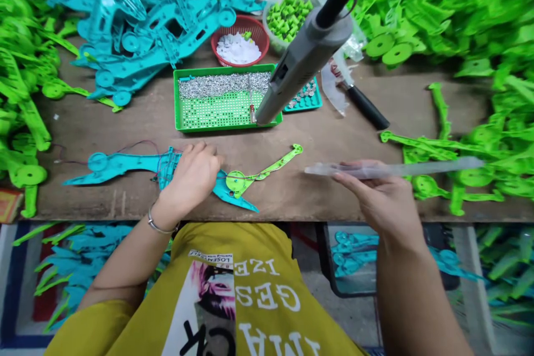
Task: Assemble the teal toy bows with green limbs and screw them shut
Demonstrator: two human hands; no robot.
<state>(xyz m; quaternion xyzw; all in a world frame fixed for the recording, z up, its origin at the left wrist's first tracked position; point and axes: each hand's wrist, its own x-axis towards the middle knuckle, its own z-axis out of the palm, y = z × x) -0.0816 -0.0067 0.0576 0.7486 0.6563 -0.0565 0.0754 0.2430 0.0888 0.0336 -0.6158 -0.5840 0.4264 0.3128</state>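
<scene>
On the table in front of me lies a long blue plastic part point(136, 163), with thin dark wires along it. My left hand point(195, 172) covers its middle and grips it, fingers curled over the far edge; what is under the palm is hidden. A green plastic arm point(273, 168) with a round disc end lies across the blue part's right end. My right hand point(381, 192) is raised off to the right, closed around a long, thin, translucent whitish plastic piece point(429, 168). That piece is held level, seen nearly edge-on.
A grey powered screwdriver point(306, 55) hangs over a green tray point(183, 122) of small screws. Behind stand a red basket point(263, 44) of white pieces and a bowl of green bits point(290, 16). A black-handled knife point(367, 105) lies right. Blue parts point(167, 28) and green parts point(450, 11) are heaped around.
</scene>
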